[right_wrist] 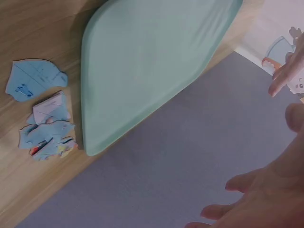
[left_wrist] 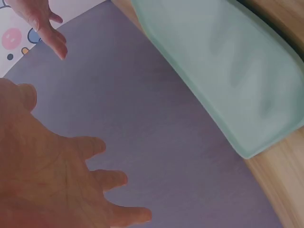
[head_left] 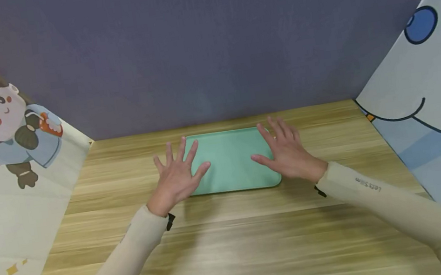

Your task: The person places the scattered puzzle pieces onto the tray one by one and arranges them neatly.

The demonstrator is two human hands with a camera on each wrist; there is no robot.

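Soft, even light fills the head view, leaving diffuse shadows on the table (head_left: 236, 252). Both wrist views look hazier, faint shadows streaking the tray (left_wrist: 223, 71).

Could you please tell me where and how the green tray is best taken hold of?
I'd take the tray by its two short ends, coming in from left and right together. It lies flat, longer from side to side, and its raised rim should be easy to catch. At the right end, mind the printed pieces close beside it.
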